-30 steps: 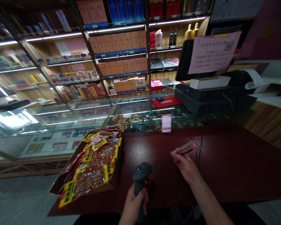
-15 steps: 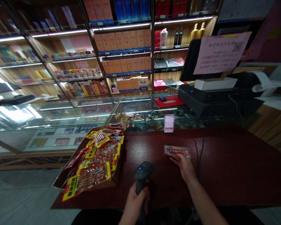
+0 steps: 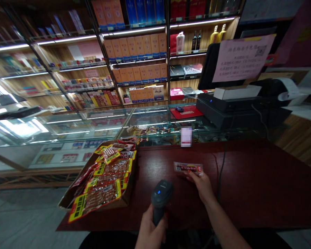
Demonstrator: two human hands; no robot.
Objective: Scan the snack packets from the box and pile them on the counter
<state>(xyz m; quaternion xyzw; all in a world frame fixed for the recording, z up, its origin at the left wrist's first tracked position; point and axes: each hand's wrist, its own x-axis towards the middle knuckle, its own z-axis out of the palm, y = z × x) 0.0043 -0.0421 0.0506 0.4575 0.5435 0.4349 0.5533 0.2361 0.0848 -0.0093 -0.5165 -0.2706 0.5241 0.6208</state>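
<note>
Wrapped round the handle of a dark barcode scanner (image 3: 162, 193) is my left hand (image 3: 152, 226); a blue light glows on the scanner's head. My right hand (image 3: 202, 185) pinches the lower edge of a small clear snack packet (image 3: 188, 167) with a red and dark label, its thumb on top and the other fingers partly hidden. The packet is just above or on the brown counter (image 3: 155, 159); I cannot tell which. To the left, an open cardboard box (image 3: 129, 199) holds several yellow-edged snack packs (image 3: 101, 197).
A cable (image 3: 222, 169) runs down the counter right of my right hand. Behind stand a glass display case (image 3: 145, 116), a red mouse pad (image 3: 190, 112) with a mouse (image 3: 179, 109), a monitor (image 3: 208, 67) bearing a pink notice, and a black cash drawer (image 3: 223, 110).
My right hand has shifted slightly left with the packet, and its thumb now lies on top. The scanner has risen a little and moved right in my left hand.
</note>
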